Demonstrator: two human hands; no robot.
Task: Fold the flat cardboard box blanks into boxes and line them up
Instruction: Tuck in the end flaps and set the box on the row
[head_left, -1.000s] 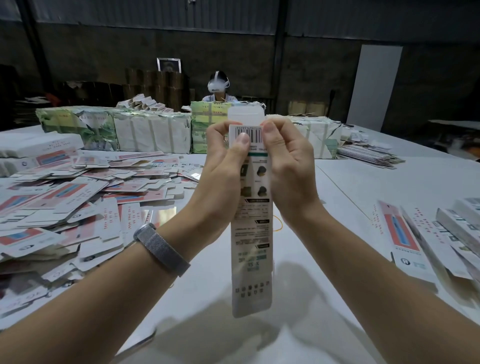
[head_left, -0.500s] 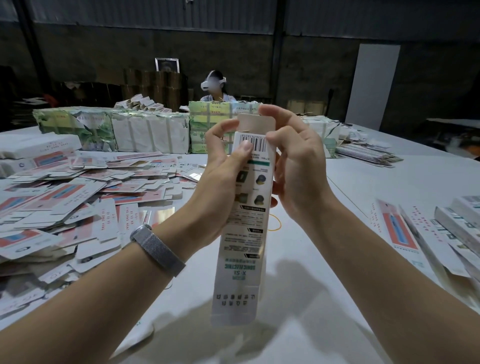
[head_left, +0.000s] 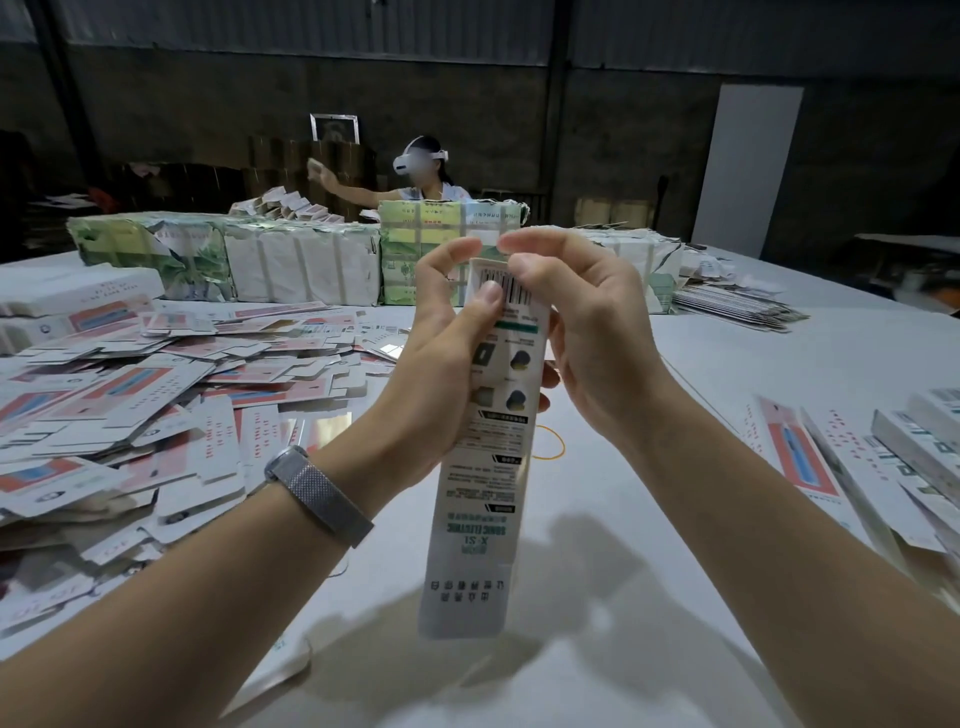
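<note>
— White table (head_left: 649, 364) below, flat blanks (head_left: 130, 395) heaped left. Where's the box (head_left: 488, 467)?
— Upright between both hands, above the table.
— Grip?
— Left hand (head_left: 441, 374) clasps its upper side, thumb on the barcode; right hand (head_left: 587, 332) curls around the top.

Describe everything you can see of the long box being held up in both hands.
The long box is a slim white printed cardboard carton, held upright and leaning slightly, above the white table. A barcode sits near its top, then a green stripe, small product pictures, text blocks and upside-down lettering. The left hand grips its upper part, thumb on the barcode; the right hand curls over the top end, fingers behind.
</note>
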